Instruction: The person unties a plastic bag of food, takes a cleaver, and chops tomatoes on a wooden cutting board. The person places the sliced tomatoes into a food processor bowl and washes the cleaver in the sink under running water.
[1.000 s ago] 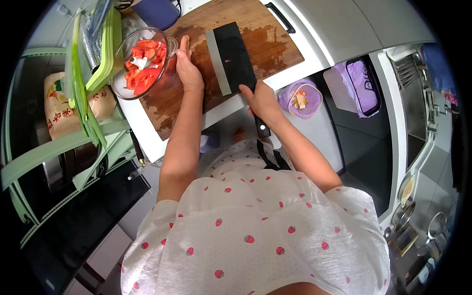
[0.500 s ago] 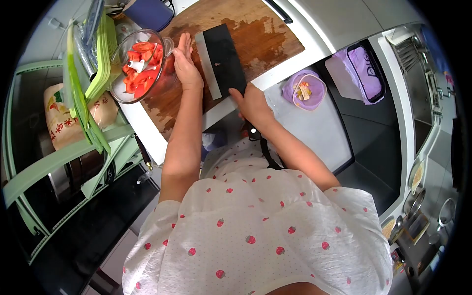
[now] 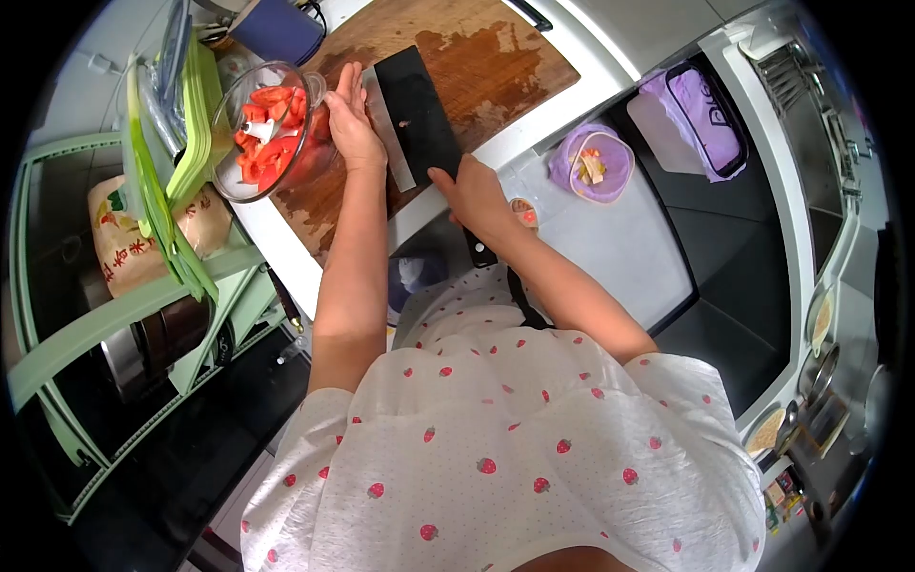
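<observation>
A black cleaver (image 3: 419, 110) with a bright edge lies flat over the wooden cutting board, edge facing left. My right hand (image 3: 481, 200) is closed around its handle, the end of which sticks out below the fist. My left hand (image 3: 355, 133) has its fingers stretched out, between the blade and a glass bowl (image 3: 229, 105). It is against or very near the bowl's right side; I cannot tell whether it touches. Inside the bowl are cut red tomato pieces (image 3: 276, 157) and a white blade piece on a hub (image 3: 259, 130).
The wet cutting board (image 3: 505, 67) rests on a white counter. Left of it stand a green rack (image 3: 133, 286), green onions (image 3: 157, 210) and a blue-purple container (image 3: 276, 29). A purple-lined bin (image 3: 610, 176) with scraps is on the right, near a purple bag (image 3: 715, 124).
The cleaver has shifted slightly left with my right hand, and its handle end now shows more clearly. My left hand stays beside the bowl. The view has moved a little.
</observation>
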Available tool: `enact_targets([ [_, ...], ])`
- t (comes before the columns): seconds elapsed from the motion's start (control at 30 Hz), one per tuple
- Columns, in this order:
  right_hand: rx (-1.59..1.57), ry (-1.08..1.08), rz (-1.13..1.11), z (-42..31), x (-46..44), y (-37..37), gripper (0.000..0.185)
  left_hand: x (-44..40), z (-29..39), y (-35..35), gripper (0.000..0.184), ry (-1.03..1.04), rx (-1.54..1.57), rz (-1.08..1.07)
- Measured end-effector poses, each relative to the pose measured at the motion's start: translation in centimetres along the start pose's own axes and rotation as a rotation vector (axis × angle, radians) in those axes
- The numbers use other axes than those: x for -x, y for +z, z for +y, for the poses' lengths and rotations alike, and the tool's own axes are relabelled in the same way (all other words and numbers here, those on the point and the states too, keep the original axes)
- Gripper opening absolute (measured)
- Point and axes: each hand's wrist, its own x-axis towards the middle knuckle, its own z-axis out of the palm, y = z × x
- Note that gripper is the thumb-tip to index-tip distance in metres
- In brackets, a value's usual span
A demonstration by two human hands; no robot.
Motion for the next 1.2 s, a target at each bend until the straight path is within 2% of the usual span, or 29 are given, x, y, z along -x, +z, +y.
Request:
enact_targets([
  [0.17,0.031,-0.008,-0.017,0.3,0.1,0.4,0.044,-0.1,0.0,0.0,0.066,0.001,-0.007,-0.006],
  [0.23,0.029,-0.116,0.034,0.6,0.3,0.9,0.043,0.0,0.1,0.0,0.069,0.000,-0.010,-0.003],
  [0.57,0.043,-0.209,0.045,0.9,0.4,0.9,0.041,0.1,0.0,0.6,0.066,0.009,-0.122,-0.061],
  [0.63,-0.044,-0.098,-0.072,0.4,0.9,0.8,0.040,0.4,0.1,1.2,0.065,0.030,-0.162,-0.071],
  [0.8,-0.290,-0.033,-0.200,0.7,1.7,-0.3,0.034,2.1,0.9,2.7,0.061,0.066,-0.227,-0.050],
  [0.93,-0.366,0.001,-0.298,2.8,2.3,-2.2,0.029,5.3,3.7,6.0,0.052,0.084,-0.251,-0.162],
  [1.0,-0.404,-0.003,-0.300,4.2,3.2,-3.6,0.029,7.3,5.3,7.7,0.062,0.068,-0.294,-0.311],
  [1.1,-0.419,0.033,-0.285,5.9,5.2,-7.0,0.030,11.0,7.8,11.2,0.064,0.125,-0.242,-0.458],
  [1.2,-0.431,0.067,-0.239,8.2,8.0,-11.1,0.031,14.8,9.5,15.1,0.061,0.091,-0.173,-0.628],
])
